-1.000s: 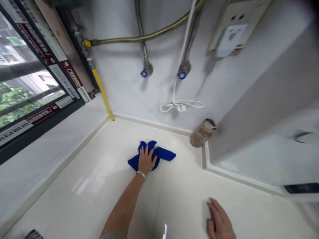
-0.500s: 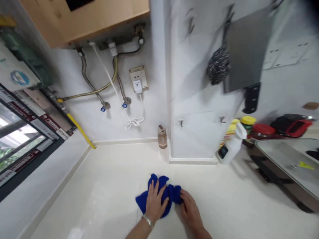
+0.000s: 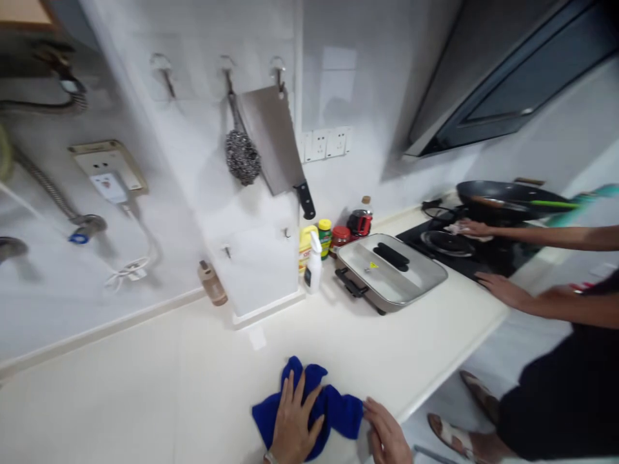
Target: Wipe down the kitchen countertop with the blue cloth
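A crumpled blue cloth [image 3: 343, 412] lies on the white countertop [image 3: 203, 386]. Spread flat on top of it, my left hand [image 3: 294, 422] presses down with the fingers apart; a bracelet circles the wrist. At the cloth's right end, my right hand [image 3: 385, 430] has its fingers curled, pinching the edge. Part of the cloth is hidden beneath the left hand.
Behind the cloth stand a brown bottle [image 3: 213, 283], a white spray bottle [image 3: 314, 265] and a lidded electric pan [image 3: 416, 274]. A cleaver [image 3: 273, 138] and steel scourer [image 3: 242, 156] hang above. At right, another person's hand [image 3: 471, 229] wipes beside the stove [image 3: 503, 251].
My view has turned right, bringing the stove and another person into sight. Both hands remain at the cloth, now nearer the counter's front edge, and its right end is stretched out further.
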The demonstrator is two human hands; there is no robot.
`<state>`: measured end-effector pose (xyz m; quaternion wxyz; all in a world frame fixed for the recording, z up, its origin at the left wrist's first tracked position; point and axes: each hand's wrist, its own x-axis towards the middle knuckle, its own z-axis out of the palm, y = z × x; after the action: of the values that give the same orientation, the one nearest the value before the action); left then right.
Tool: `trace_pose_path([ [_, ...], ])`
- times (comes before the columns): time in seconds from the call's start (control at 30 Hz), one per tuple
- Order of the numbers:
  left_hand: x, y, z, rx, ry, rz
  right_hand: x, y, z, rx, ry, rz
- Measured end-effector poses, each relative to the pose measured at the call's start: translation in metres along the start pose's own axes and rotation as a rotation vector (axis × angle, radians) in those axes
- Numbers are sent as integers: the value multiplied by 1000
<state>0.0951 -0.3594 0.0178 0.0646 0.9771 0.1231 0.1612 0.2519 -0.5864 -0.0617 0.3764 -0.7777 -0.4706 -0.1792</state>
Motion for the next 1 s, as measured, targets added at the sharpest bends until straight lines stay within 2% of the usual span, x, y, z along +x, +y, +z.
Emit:
trace_pose_path([
  [0.13, 47, 28, 25, -171, -47, 101, -3, 6, -8, 17, 51, 96],
  [0.23, 84, 34, 39, -242, -56, 122, -4, 2, -6, 32, 69, 153],
  [0.37, 128, 25, 52, -246, -13, 71, -1, -3, -5, -11, 78, 236],
  [0.53, 163, 5, 67, -165, 82, -25, 4, 4, -3, -39, 48, 144],
  [0.63, 170, -10, 73, -139, 116, -32, 3, 12, 0, -41, 32, 121],
  [0.73, 166, -33, 72, -103, 124, -56, -1, 18, 4, -43, 9, 100],
  [0.87, 150, -76, 56, -27, 113, -172, -2, 16, 5, -51, -20, 80],
  [1.0, 122, -110, 34, 53, 138, -298, 6, 6, 3, -58, 26, 41],
])
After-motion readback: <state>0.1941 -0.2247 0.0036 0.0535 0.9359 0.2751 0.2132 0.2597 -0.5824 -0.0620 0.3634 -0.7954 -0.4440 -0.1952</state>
